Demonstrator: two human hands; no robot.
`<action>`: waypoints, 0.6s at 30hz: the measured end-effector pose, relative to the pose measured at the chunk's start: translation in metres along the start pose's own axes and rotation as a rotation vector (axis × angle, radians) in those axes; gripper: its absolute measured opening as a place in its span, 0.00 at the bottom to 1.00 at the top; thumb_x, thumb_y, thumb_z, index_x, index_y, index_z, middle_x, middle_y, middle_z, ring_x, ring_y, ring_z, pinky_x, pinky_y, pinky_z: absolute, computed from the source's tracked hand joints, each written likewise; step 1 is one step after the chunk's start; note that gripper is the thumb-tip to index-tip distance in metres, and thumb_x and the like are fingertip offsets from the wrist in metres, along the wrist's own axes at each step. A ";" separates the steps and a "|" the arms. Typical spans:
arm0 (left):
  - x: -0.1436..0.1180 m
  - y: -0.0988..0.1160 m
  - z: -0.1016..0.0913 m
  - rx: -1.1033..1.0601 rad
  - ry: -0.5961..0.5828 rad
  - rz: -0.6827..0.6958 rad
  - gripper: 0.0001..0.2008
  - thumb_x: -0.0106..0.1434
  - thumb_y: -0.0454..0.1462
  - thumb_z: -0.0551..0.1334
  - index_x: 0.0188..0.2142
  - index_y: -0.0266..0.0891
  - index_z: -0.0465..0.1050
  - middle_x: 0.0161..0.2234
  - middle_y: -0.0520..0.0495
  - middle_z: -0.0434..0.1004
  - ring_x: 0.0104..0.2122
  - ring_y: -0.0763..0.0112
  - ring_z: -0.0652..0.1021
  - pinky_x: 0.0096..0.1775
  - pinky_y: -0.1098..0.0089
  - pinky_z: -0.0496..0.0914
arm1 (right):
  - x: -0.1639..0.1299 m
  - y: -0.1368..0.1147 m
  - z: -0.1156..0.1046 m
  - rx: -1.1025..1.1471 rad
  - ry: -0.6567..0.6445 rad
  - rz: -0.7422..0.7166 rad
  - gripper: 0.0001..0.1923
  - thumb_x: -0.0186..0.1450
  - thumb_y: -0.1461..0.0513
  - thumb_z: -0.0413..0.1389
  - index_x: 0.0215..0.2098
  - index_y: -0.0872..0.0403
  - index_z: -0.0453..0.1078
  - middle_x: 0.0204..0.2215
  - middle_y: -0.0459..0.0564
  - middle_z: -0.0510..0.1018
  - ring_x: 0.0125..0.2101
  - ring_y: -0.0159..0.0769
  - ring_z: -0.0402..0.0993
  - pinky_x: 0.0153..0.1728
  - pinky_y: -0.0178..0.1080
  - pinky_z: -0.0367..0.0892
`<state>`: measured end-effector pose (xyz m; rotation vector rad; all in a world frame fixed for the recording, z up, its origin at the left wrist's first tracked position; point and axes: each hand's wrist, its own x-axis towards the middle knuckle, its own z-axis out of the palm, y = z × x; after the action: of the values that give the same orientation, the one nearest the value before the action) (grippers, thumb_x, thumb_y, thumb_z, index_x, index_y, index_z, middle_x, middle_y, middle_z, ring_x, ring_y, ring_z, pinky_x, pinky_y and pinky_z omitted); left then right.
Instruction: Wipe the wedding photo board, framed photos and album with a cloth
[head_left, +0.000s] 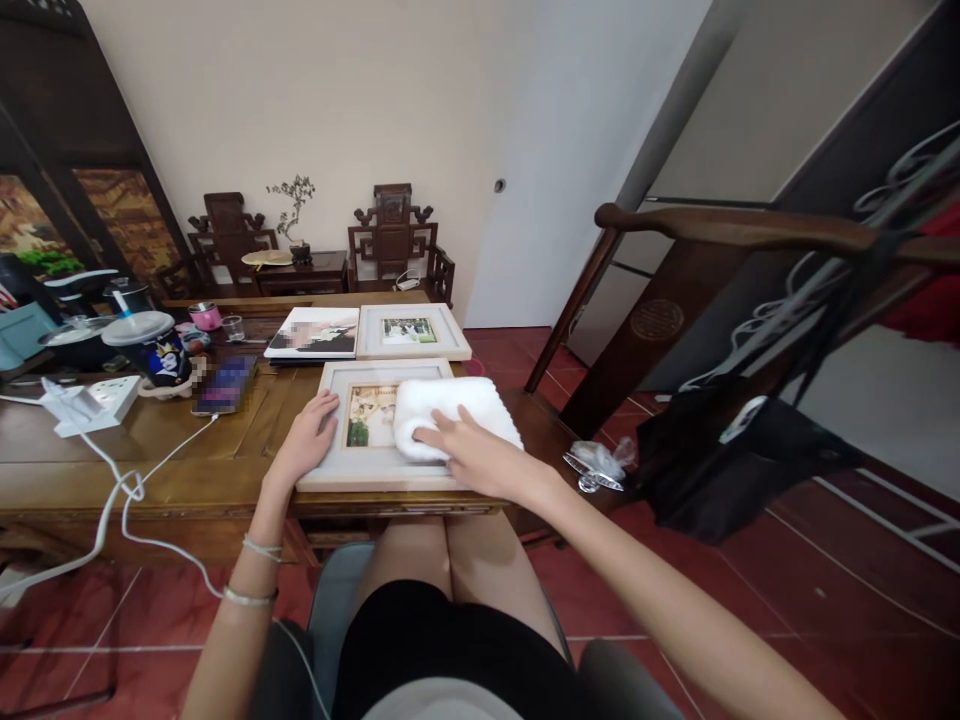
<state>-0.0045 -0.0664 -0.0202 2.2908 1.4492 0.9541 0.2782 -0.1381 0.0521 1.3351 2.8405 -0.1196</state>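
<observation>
Towel (457, 405) pressed flat by right hand (469, 455).

A wooden table (150, 440) serves as landmark. On its far side lie a second picture frame (412, 332) and, left of that, a photo print (314, 332). Toward its left end are a phone (225, 386), a lidded cup (150, 347), a pink tin (205, 316) and a white power strip (94, 404). Two carved chairs (393, 240) stand beyond it.
</observation>
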 end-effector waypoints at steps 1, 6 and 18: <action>0.000 0.000 0.000 -0.005 0.000 0.004 0.24 0.65 0.40 0.52 0.55 0.31 0.71 0.59 0.36 0.69 0.63 0.58 0.63 0.64 0.55 0.55 | -0.010 -0.007 -0.003 0.016 -0.023 -0.017 0.30 0.54 0.77 0.44 0.54 0.58 0.64 0.49 0.64 0.72 0.58 0.52 0.63 0.58 0.56 0.54; 0.000 -0.001 -0.001 -0.025 0.017 0.013 0.23 0.64 0.40 0.52 0.54 0.33 0.72 0.58 0.38 0.70 0.62 0.59 0.65 0.64 0.55 0.57 | -0.015 -0.032 -0.009 0.055 -0.016 -0.065 0.30 0.54 0.77 0.44 0.54 0.58 0.65 0.48 0.64 0.74 0.60 0.54 0.60 0.57 0.59 0.54; 0.001 0.001 -0.001 0.045 -0.009 0.031 0.23 0.66 0.39 0.49 0.54 0.32 0.72 0.59 0.38 0.69 0.63 0.58 0.64 0.64 0.54 0.56 | 0.012 -0.052 -0.008 0.019 0.021 -0.127 0.25 0.58 0.75 0.46 0.52 0.59 0.68 0.45 0.62 0.77 0.54 0.52 0.67 0.53 0.53 0.60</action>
<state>-0.0039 -0.0661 -0.0183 2.3530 1.4494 0.9281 0.2307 -0.1620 0.0632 1.1659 2.9484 -0.1341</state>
